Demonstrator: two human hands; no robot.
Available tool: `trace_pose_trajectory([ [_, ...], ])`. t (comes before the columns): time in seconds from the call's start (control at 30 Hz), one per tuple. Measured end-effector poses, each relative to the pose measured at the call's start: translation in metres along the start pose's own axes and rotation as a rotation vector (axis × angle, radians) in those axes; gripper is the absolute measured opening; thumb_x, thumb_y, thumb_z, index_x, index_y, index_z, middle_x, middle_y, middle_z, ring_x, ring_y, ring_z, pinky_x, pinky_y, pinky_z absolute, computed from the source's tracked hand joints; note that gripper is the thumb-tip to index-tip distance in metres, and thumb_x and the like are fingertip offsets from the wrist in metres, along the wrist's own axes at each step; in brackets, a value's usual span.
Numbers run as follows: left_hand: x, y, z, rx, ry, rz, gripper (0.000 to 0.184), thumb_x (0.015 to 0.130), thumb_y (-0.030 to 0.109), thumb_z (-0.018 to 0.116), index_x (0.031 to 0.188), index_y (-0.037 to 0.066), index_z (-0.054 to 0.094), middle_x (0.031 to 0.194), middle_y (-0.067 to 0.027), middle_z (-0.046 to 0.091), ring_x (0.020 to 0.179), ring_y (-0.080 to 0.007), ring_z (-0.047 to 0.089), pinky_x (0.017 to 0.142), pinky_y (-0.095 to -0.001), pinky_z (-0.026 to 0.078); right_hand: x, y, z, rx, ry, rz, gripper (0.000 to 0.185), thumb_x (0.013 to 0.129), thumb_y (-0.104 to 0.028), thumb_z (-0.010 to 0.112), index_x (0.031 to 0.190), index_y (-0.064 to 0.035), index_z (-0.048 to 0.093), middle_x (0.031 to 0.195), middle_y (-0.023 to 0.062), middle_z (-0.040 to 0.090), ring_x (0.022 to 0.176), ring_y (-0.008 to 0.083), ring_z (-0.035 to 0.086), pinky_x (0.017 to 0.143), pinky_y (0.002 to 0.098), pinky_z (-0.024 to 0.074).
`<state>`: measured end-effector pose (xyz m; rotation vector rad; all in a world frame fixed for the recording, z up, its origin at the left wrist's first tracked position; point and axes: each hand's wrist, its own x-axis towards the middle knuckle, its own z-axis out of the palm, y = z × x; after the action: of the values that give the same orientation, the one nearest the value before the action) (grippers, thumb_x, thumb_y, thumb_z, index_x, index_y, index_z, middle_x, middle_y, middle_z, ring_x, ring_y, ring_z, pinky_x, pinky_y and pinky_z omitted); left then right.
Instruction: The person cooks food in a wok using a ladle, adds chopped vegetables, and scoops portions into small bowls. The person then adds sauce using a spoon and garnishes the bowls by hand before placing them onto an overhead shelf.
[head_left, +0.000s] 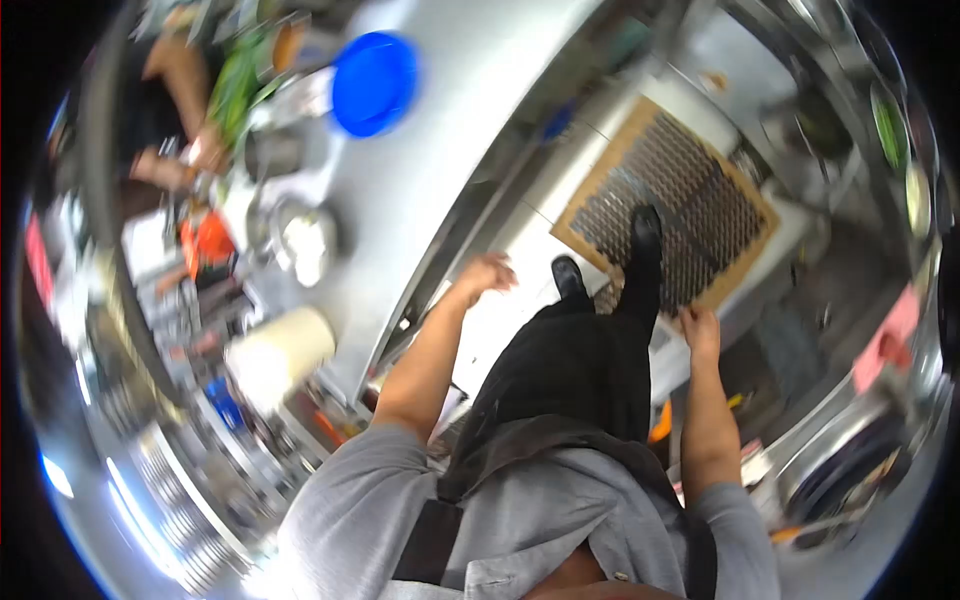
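Observation:
My left hand (487, 275) hangs in the air beside the long steel counter (430, 130), over the white floor. Its fingers are loosely bent and a little apart, somewhat blurred, with nothing seen in them. Low on the other side of my body is my right hand (700, 328), near the edge of the brown-bordered floor mat (660, 200). Its fingers are curled in, and no object shows in them. Both hands are apart from the counter. One black shoe (647, 235) is on the mat and the other (568, 277) is just short of it.
A blue round lid or basin (374, 84) and metal bowls (305, 240) stand on the left counter. Beyond, another person's forearms (185, 100) are near green vegetables (237, 90). A pale cylindrical container (280, 355) sits nearer. At right are a pink cloth (888, 340) and a large pan (845, 455).

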<state>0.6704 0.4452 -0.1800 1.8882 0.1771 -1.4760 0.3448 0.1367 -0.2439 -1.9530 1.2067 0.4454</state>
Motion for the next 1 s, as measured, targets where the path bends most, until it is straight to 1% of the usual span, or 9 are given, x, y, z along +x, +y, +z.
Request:
trace_pose_trajectory([
  [0.17,-0.193,0.089,-0.038,-0.013,0.021,0.277,0.040,0.084,0.013,0.058,0.120,-0.004,0.056,0.098,-0.0132,0.065,0.088,-0.0217,0.065,0.074,-0.0324,0.054,0.010,-0.051,-0.068,-0.059,-0.086,-0.079,0.031,0.084,-0.028,0.062,0.081,0.0033,0.067,0.063,0.0184,0.062,0.063,0.0311,0.064,0.063,0.0395,0.0468],
  [0.23,-0.239,0.113,-0.087,-0.029,0.483,0.409,0.037,0.084,0.014,0.059,0.116,-0.003,0.059,0.092,-0.0113,0.067,0.081,-0.0173,0.064,0.067,-0.0289,0.052,0.020,-0.056,-0.088,-0.235,-0.085,-0.060,0.030,0.082,-0.028,0.063,0.090,0.0004,0.068,0.080,0.0219,0.066,0.082,0.0384,0.064,0.073,0.0435,0.0473],
  [0.37,-0.226,0.104,-0.264,0.468,1.409,0.229,0.030,0.082,0.021,0.060,0.106,0.005,0.068,0.073,-0.0080,0.068,0.067,-0.0144,0.065,0.063,-0.0292,0.051,0.036,-0.038,-0.112,-0.170,0.010,-0.121,0.030,0.085,-0.025,0.061,0.085,0.0042,0.066,0.080,0.0210,0.066,0.076,0.0356,0.065,0.069,0.0415,0.0482],
  [0.47,-0.178,0.091,-0.380,0.756,1.417,-0.043,0.033,0.079,0.022,0.060,0.107,0.007,0.068,0.079,-0.0111,0.068,0.065,-0.0178,0.066,0.061,-0.0314,0.052,0.002,-0.079,-0.116,0.008,0.018,-0.031,0.029,0.087,-0.025,0.059,0.085,0.0033,0.066,0.073,0.0147,0.067,0.065,0.0237,0.067,0.064,0.0368,0.0487],
  [0.53,-0.155,0.095,-0.396,0.688,0.911,-0.300,0.038,0.074,0.028,0.058,0.103,0.005,0.067,0.105,-0.0193,0.065,0.098,-0.0339,0.063,0.088,-0.0392,0.049,-0.019,-0.062,-0.104,0.041,0.084,-0.053,0.028,0.087,-0.024,0.059,0.085,0.0028,0.067,0.071,0.0147,0.067,0.062,0.0230,0.066,0.061,0.0359,0.0487],
  [0.7,-0.103,0.065,-0.415,0.728,0.963,-0.076,0.052,0.073,0.023,0.063,0.125,0.019,0.056,0.099,-0.0134,0.067,0.077,-0.0253,0.067,0.070,-0.0345,0.055,-0.074,-0.037,-0.052,-0.183,0.029,-0.050,0.028,0.082,-0.025,0.063,0.085,0.0026,0.067,0.071,0.0219,0.063,0.074,0.0367,0.064,0.068,0.0400,0.0486],
  [0.8,-0.123,0.078,-0.387,0.720,1.132,-0.063,0.049,0.070,0.022,0.065,0.119,0.020,0.061,0.117,-0.0149,0.061,0.110,-0.0326,0.056,0.095,-0.0368,0.045,-0.109,-0.052,-0.043,-0.172,-0.019,0.009,0.029,0.081,-0.025,0.064,0.084,0.0031,0.066,0.070,0.0226,0.062,0.074,0.0377,0.064,0.068,0.0406,0.0482],
  [0.97,-0.108,0.047,-0.433,0.785,1.248,-0.034,0.040,0.068,0.017,0.068,0.108,0.015,0.067,0.113,-0.0130,0.064,0.106,-0.0253,0.060,0.088,-0.0346,0.049,-0.134,-0.075,-0.049,-0.040,-0.047,0.096,0.028,0.082,-0.024,0.064,0.087,0.0035,0.066,0.069,0.0213,0.062,0.071,0.0369,0.063,0.067,0.0392,0.0479],
  [1.0,-0.118,0.048,-0.435,0.496,1.239,-0.016,0.040,0.067,0.014,0.069,0.107,0.011,0.067,0.110,-0.0119,0.065,0.103,-0.0211,0.061,0.084,-0.0315,0.051,-0.133,-0.073,-0.048,-0.035,-0.049,0.098,0.028,0.082,-0.024,0.064,0.087,0.0035,0.066,0.069,0.0213,0.062,0.071,0.0369,0.063,0.067,0.0392,0.0479],
])
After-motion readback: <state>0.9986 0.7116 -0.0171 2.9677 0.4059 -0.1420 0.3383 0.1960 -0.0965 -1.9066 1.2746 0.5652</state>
